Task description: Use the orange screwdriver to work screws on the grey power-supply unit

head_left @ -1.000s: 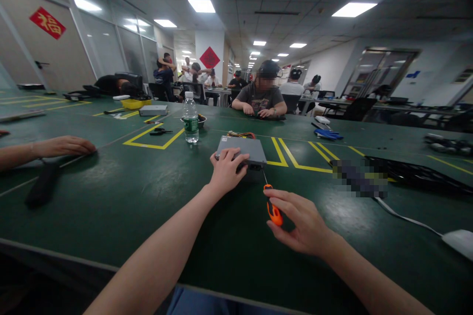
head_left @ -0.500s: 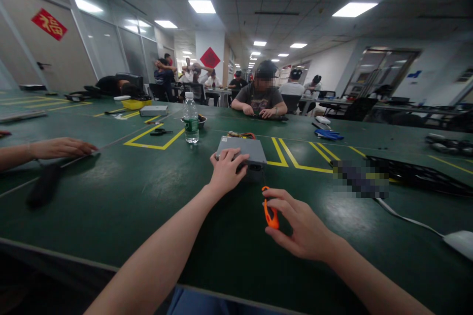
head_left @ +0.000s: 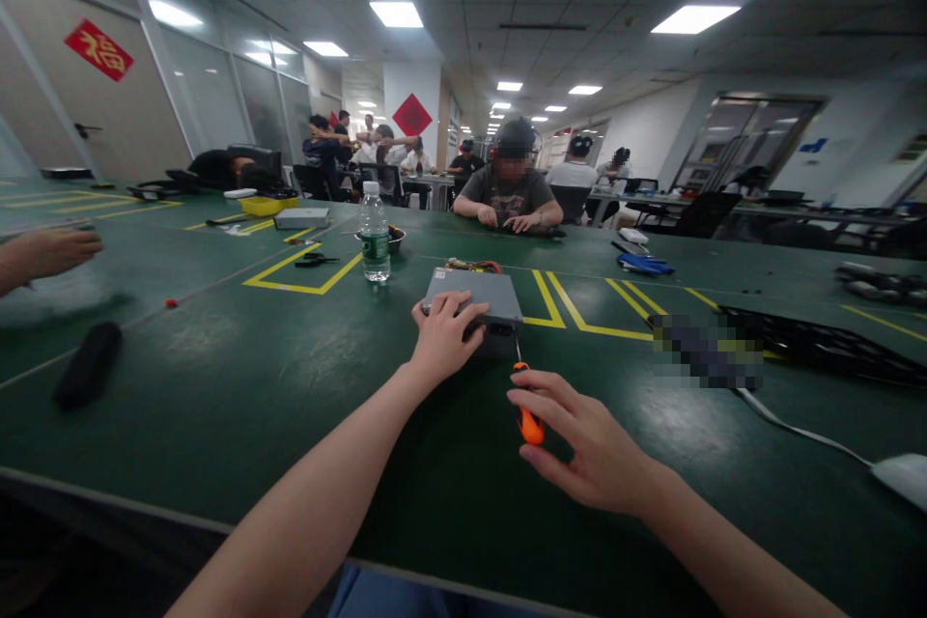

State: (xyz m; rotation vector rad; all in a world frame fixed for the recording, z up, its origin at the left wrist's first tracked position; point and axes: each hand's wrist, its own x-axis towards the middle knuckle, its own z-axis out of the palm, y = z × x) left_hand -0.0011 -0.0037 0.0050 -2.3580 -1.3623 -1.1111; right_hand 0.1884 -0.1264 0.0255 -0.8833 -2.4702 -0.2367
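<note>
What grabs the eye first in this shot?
The orange-handled screwdriver pinched in the right hand, low centre, its tip at the near side of the grey metal box. The left hand clasps that box's near edge on the green table. Farther left, a water bottle stands upright.

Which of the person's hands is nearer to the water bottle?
Left. The left hand rests on the grey box, just right of the water bottle; the right hand grips the orange screwdriver nearer the camera and further right.

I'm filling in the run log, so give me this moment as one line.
left hand: holding grey box | right hand: gripping orange screwdriver, tip at box's near side | surface: green table
</note>
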